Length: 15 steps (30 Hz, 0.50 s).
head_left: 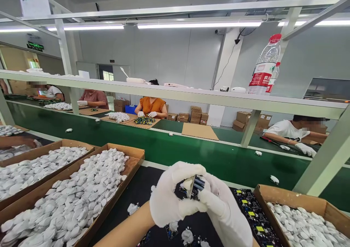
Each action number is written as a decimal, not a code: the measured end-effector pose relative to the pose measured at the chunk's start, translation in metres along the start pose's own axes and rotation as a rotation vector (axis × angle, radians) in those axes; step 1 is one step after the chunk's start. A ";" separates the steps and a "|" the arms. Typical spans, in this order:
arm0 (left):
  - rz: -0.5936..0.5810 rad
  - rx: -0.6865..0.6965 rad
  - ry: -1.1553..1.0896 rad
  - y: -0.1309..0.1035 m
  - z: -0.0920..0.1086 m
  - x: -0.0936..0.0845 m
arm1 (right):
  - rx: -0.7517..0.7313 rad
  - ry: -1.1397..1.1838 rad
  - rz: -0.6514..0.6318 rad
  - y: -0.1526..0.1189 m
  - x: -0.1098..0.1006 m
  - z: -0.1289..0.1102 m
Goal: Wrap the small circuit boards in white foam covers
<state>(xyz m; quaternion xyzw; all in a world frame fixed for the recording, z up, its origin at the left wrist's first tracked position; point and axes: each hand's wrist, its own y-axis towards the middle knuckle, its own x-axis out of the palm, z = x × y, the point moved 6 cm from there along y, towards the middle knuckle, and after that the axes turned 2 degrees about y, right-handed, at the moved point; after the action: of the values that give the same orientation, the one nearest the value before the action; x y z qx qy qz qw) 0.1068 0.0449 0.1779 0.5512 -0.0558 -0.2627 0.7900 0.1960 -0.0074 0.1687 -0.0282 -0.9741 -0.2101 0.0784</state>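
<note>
My left hand (168,194), in a white glove, pinches one side of a small circuit board (197,186) with dark cylindrical parts on it. The white-gloved right hand (225,207) grips the same board from the other side, fingers and thumb closed on it. Both hands hold it raised over a black work mat (123,194). Below them on the mat lie small boards with white lumps, such as one white lump (187,236), partly hidden by my hands. A panel of dark circuit boards with yellow parts (251,213) lies beside my right wrist.
Cardboard trays of white pieces stand left (140,155) and right (290,190). Beyond runs a green conveyor belt (131,141) carrying a few white pieces. A shelf (191,93) with water bottles (264,72) spans above it. Co-workers sit opposite; another person's hand (24,143) reaches in at left.
</note>
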 end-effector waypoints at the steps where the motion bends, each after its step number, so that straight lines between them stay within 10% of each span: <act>1: -0.001 -0.009 0.010 0.000 -0.001 0.000 | -0.006 -0.014 0.011 0.000 -0.001 0.002; 10: -0.067 -0.212 -0.200 0.004 -0.015 0.002 | 0.093 0.009 -0.074 0.007 0.001 0.003; 15: -0.062 -0.075 0.112 0.010 -0.005 -0.008 | 0.122 -0.111 -0.118 0.007 -0.001 -0.001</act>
<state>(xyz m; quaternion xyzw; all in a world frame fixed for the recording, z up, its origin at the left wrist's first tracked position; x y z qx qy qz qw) 0.1049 0.0554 0.1864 0.5364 0.0155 -0.2579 0.8034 0.1978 -0.0016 0.1718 0.0223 -0.9879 -0.1528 0.0132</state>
